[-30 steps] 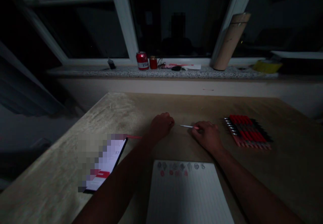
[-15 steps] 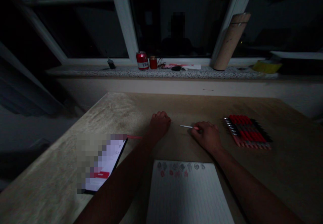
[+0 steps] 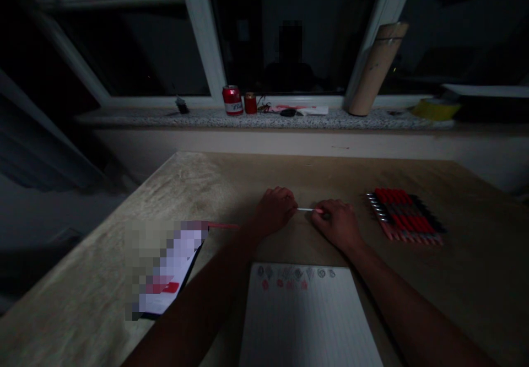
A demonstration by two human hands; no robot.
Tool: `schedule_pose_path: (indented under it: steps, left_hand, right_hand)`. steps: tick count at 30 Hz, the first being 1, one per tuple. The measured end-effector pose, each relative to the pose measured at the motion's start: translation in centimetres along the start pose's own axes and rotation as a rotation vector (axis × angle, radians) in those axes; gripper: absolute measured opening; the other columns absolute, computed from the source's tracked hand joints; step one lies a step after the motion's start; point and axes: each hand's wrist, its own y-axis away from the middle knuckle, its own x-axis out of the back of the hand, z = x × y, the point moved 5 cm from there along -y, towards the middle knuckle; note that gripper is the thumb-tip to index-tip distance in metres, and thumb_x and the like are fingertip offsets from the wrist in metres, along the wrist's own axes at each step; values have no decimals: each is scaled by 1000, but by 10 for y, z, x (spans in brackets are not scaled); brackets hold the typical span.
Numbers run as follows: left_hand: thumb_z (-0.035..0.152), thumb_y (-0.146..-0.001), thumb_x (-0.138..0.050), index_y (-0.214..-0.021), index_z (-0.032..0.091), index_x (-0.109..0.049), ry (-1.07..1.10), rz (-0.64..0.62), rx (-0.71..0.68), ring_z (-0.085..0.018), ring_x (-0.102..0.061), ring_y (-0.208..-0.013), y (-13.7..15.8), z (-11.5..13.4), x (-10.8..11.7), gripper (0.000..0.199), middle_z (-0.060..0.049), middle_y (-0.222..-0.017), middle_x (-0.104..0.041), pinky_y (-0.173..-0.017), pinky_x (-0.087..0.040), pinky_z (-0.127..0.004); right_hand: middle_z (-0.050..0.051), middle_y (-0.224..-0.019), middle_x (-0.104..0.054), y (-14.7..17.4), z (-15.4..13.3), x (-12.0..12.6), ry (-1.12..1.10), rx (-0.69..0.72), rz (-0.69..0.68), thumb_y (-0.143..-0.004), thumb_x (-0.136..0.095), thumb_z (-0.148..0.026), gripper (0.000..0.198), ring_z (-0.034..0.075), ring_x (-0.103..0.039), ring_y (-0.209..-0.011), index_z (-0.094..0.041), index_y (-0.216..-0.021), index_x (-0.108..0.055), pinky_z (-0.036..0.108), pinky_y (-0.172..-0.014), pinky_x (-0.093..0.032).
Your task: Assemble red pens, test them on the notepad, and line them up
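A thin white pen refill (image 3: pixel 305 209) lies level between my two hands, just above or on the tabletop. My right hand (image 3: pixel 336 221) is closed in a pinch round its right end, where a bit of red or pink shows at the fingertips. My left hand (image 3: pixel 275 210) is also closed, its fingertips pinching over the refill's left tip. Anything else small inside those left fingers is hidden. A lined notepad (image 3: pixel 309 323) with rows of small black and red scribbles lies below both hands. To the right of my right hand, several red and black pens (image 3: pixel 405 215) lie side by side.
A lit tablet or phone (image 3: pixel 182 265), partly blurred out, lies left of my left forearm. A thin red stick-like piece (image 3: pixel 223 225) lies at its top corner. Along the windowsill (image 3: pixel 198 118) stand a red can (image 3: pixel 232 101), a small red jar (image 3: pixel 250 103) and a tall wooden cylinder (image 3: pixel 378 69).
My left hand has moved right, and its fingertips now cover the refill's tip, which was bare before. My right hand has shifted only slightly left, still gripping the refill.
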Motion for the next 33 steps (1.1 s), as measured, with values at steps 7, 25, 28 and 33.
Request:
schedule_pose_path:
  steps: [7, 25, 28, 33]
  left_hand:
    - [35, -89, -43, -92, 21, -62, -12, -10, -2, -20, -47, -100, 0, -2, 0, 24, -4, -104, -57, -85, -35, -35]
    - [24, -86, -46, -90, 18, -62, -178, -45, 143, -22, -47, -102, 9, -35, 1, 18, -8, -105, -56, -84, -35, -37]
    - [24, -85, -46, -93, 17, -61, -180, -37, 168, -21, -47, -101, 8, -35, 1, 18, -9, -104, -56, -86, -35, -37]
    - [23, -86, -43, -92, 18, -61, -144, -22, 168, -21, -48, -99, 7, -33, 1, 20, -9, -103, -56, -86, -35, -38]
  right_hand:
    - [3, -75, -67, 0, 0, 1, -37, 9, 24, -76, -53, -31, 16, 20, -58, -77, -21, -73, -65, 32, -75, -34]
    - [6, -82, -68, 0, 2, 1, 30, -51, -24, -80, -49, -33, 20, 21, -58, -81, -20, -81, -65, 33, -76, -36]
    - [8, -86, -67, -1, -1, 0, 49, -42, -52, -82, -47, -33, 23, 23, -57, -85, -18, -91, -63, 34, -76, -36]
    - [9, -89, -64, 0, -9, -2, 65, 30, -96, -85, -44, -29, 23, 23, -55, -87, -16, -95, -60, 34, -78, -34]
